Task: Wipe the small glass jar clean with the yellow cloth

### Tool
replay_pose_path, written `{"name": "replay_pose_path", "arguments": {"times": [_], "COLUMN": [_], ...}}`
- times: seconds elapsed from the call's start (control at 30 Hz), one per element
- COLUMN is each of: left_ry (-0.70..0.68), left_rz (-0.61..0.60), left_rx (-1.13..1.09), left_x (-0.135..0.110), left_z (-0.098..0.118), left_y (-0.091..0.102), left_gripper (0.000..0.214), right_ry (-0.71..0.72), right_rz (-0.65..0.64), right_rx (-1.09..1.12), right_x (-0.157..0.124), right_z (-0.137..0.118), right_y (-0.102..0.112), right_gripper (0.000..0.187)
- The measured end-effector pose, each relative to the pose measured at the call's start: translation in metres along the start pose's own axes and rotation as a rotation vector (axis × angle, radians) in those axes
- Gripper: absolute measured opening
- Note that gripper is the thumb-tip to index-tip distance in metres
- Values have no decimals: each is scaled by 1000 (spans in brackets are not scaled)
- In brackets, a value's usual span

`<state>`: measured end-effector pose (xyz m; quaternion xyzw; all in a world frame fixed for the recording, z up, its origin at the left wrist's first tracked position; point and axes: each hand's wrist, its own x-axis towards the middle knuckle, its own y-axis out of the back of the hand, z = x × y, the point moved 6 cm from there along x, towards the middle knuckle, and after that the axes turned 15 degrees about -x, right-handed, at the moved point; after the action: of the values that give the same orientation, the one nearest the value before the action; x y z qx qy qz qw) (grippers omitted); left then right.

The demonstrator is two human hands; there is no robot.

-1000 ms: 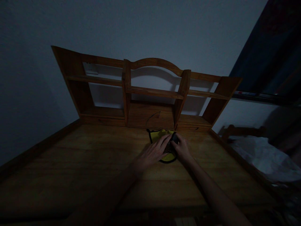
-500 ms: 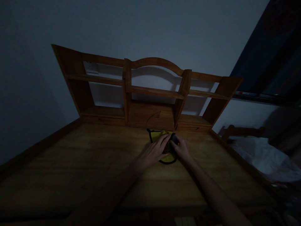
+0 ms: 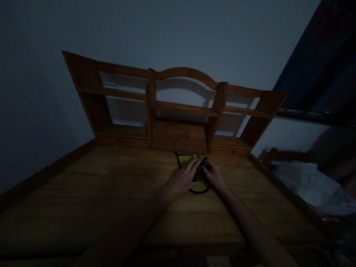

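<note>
A yellow cloth piece with black edging (image 3: 184, 160), perhaps a pouch, lies on the desk toward its back. Over it, my two hands come together around a small dark object (image 3: 205, 163) with a few shiny spots; the dim light hides its kind. My left hand (image 3: 185, 176) reaches from the left, its fingers bent over the object's near side. From the right, my right hand (image 3: 215, 175) has thumb and fingers closed on the dark part. The cloth shows behind and below the fingers.
The wooden desk (image 3: 111, 196) has raised side edges. A wooden shelf unit (image 3: 183, 107) stands along its back, against a pale wall (image 3: 167, 33). A socket (image 3: 109, 79) shows behind the left shelf. White crumpled fabric or plastic (image 3: 314, 185) lies beyond the right edge, near a wooden chair back (image 3: 289, 155).
The view has shifted very slightly. Both hands stay in nearly the same place around the dark object, with only tiny finger movement.
</note>
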<state>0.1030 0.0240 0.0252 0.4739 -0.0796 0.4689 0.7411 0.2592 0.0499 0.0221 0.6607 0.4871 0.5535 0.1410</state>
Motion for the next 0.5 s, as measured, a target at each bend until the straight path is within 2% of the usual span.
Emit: {"name": "replay_pose_path", "arguments": {"times": [0.5], "left_ry": [-10], "left_rz": [4], "left_rx": [16], "left_x": [0], "left_z": [-3], "left_y": [-2], "left_gripper": [95], "right_ry": [-2], "right_rz": [-11], "right_rx": [-5], "right_x": [-1], "right_z": [3], "right_y": [-4], "right_gripper": [21]}}
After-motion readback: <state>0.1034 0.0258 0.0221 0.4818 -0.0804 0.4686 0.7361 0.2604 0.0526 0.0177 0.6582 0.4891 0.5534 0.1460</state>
